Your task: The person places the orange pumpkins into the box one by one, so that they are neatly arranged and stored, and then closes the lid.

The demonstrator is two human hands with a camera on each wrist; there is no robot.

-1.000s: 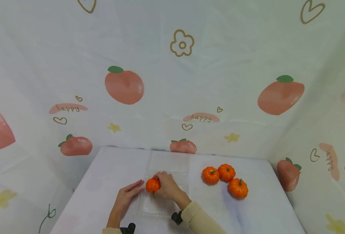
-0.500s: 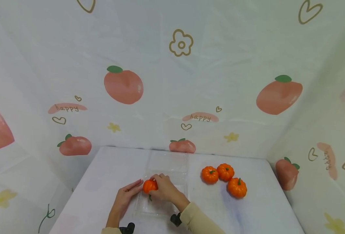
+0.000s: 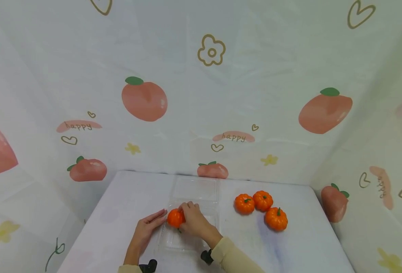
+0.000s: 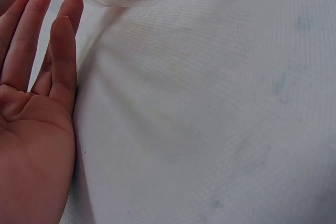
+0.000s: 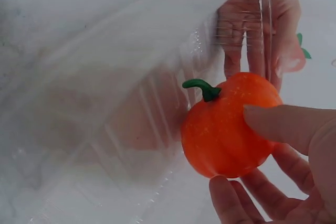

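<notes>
Holding a small orange pumpkin [image 5: 228, 132] in its fingertips, the right hand [image 3: 194, 220] has it inside the clear plastic container [image 3: 201, 189], by the left wall. Left hand [image 3: 146, 229] lies flat and open on the tabletop [image 3: 125, 193], fingers against that wall. Three more pumpkins [image 3: 260, 206] sit off to the right

**Colours and patterns**

Held pumpkin [image 5: 228, 132] was orange, green stem. Three pumpkins [image 3: 262, 207] near table's right edge: same orange. Tray [image 3: 195, 189] was clear. Tablecloth [image 3: 132, 189] white. Backdrop [image 3: 201, 94] white with pink peaches, hearts, flowers.
</notes>
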